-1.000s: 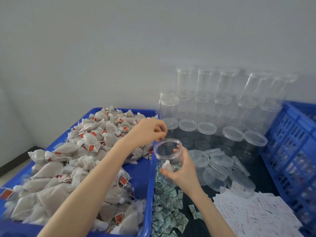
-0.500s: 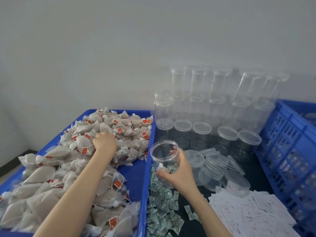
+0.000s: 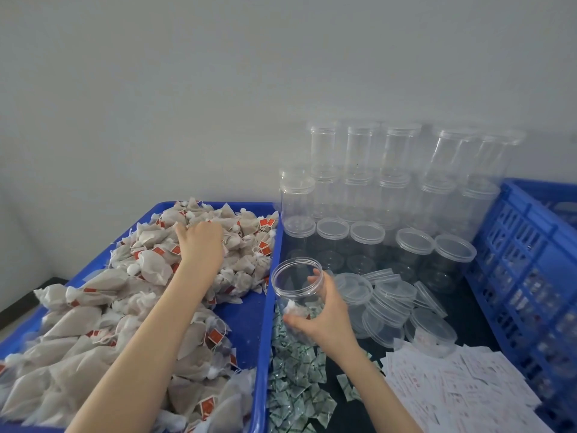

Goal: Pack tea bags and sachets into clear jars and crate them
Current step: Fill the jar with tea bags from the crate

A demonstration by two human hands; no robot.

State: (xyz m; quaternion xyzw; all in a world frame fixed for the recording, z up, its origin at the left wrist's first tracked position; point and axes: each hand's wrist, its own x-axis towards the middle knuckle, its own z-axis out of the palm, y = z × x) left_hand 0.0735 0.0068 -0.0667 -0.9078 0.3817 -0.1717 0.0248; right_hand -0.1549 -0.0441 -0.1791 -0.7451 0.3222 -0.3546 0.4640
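Head camera, looking down over both arms: the left hand (image 3: pixel 202 242) reaches into a blue tray (image 3: pixel 249 310) heaped with pyramid tea bags (image 3: pixel 150 267), many carrying small red tags. Its fingers (image 3: pixel 184 229) are buried among the bags at the far end of the pile; whether they are pinching one or lying spread cannot be told from here.

The right hand (image 3: pixel 324 317) grips an open clear jar (image 3: pixel 296 285), fingers curled round its wall from the right and thumb across the near side, the jar tilted with its mouth toward the tray's right rim. At least one tea bag lies in the bottom of the jar, beside the thumb.

Below the jar, a drift of small green-and-white sachets (image 3: pixel 296 379) spreads over the dark tabletop (image 3: pixel 468 307) just beside the tray. To the right of them lies a scatter of white paper slips (image 3: pixel 452 389) with red print too small to read.

Just beside the held jar sits a loose pile of clear lids (image 3: pixel 396 304). Behind it stand lidded empty jars (image 3: pixel 368 195), stacked in tiers against the pale wall. A blue slatted crate (image 3: pixel 530 264) occupies the right edge, with jars dimly visible through its side.
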